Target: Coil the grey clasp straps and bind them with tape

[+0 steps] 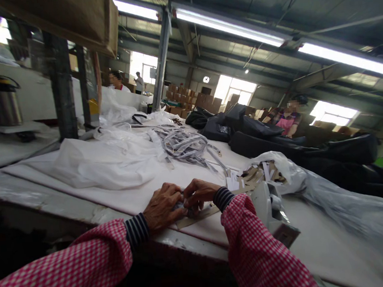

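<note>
At the near edge of the white-covered table (pixel 155 192), my left hand (pixel 164 207) and my right hand (pixel 199 193) meet with fingertips close together. A small grey piece (pixel 177 205), perhaps part of a strap, shows under the bent fingers of my left hand, which is closed on it. My right hand is closed too, its fingers curled down in a pinch; what lies in them is hidden. Beneath both hands a flat tan strip (pixel 198 217) rests on the table. Beyond them is a tangled heap of grey straps (pixel 183 143) with metal fittings.
Right of my hands stands a white device (pixel 269 210), beside a plastic bag (pixel 292 174) of tan and white strips (pixel 258 175). Translucent white plastic (pixel 105 163) lies left. Black bags (pixel 254 133) are piled behind. A person (pixel 287 123) is at the far right, others further back.
</note>
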### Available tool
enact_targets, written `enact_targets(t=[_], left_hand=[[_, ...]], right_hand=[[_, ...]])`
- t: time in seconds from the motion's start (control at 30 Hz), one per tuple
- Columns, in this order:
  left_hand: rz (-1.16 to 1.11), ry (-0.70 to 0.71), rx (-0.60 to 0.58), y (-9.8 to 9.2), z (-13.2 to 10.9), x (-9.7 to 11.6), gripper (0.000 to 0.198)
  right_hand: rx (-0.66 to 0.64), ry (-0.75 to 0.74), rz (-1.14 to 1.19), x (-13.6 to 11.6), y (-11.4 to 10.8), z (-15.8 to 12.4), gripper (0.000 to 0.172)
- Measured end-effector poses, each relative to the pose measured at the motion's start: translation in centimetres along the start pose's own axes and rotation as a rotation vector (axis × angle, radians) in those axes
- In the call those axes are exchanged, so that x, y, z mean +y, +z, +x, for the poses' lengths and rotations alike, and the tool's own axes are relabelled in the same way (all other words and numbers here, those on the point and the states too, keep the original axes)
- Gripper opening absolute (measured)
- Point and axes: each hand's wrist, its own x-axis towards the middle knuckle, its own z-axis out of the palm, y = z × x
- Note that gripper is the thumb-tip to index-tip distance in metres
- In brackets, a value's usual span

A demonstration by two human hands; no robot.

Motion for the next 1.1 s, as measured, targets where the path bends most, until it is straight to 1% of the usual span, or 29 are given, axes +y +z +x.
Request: enact_targets(t=[0.1,0.2,0.27,0.37,0.47,0.6,0.7,0.8,0.87,0.97,1.03,1.1], left_hand=[[0.006,0.032,-0.019,0.3,0.0,-0.3,0.024],[-0.082,0.075,-0.045,0.5,0.2,-0.6,0.022],[-0.132,0.084,-0.055,0.4,0.3,-0.6,0.021],[-0.152,0.053,-0.067,0.3,0.3,-0.5,0.023],[-0.134,0.027,-0.069,0.3,0.3,-0.4,0.025],[-0.120,0.061,-0.057,0.7,0.5,-0.7,0.026],[-0.119,0.050,-0.073,0.6,0.6,-0.7,0.025],[-0.123,0.037,-0.088,0.3,0.6,-0.4,0.027],[-0.110,0.029,-0.085,0.2,0.5,-0.2,0.027],[-0.079,0.028,-0.075,0.4,0.6,-0.1,0.021],[-0.069,0.035,-0.069,0.5,0.7,-0.2,0.016],[-0.067,0.044,-0.065,0.6,0.8,-0.1,0.013]], right_hand=[[-0.041,0.027,-0.006,-0.1,-0.6,0.4,0.006],[-0.073,0.047,-0.030,-0.3,-1.1,1.0,0.015],[-0.088,0.062,-0.054,-0.5,-1.4,1.4,0.017],[-0.095,0.071,-0.085,-0.4,-1.5,1.7,0.016],[-0.075,0.049,-0.106,-0.3,-1.4,1.6,0.012],[-0.058,0.016,-0.158,-0.6,-1.0,1.1,0.005],[-0.044,-0.006,-0.246,-1.1,-0.7,0.7,0.007],[0.047,-0.065,-0.379,-1.4,-0.1,0.2,0.013],[0.152,-0.120,-0.485,-1.4,0.6,-0.4,0.015],[0.308,-0.189,-0.637,-1.0,2.0,-1.5,0.017],[0.374,-0.219,-0.715,-0.7,2.8,-2.0,0.017],[0.409,-0.235,-0.776,-0.5,3.3,-2.3,0.017]])
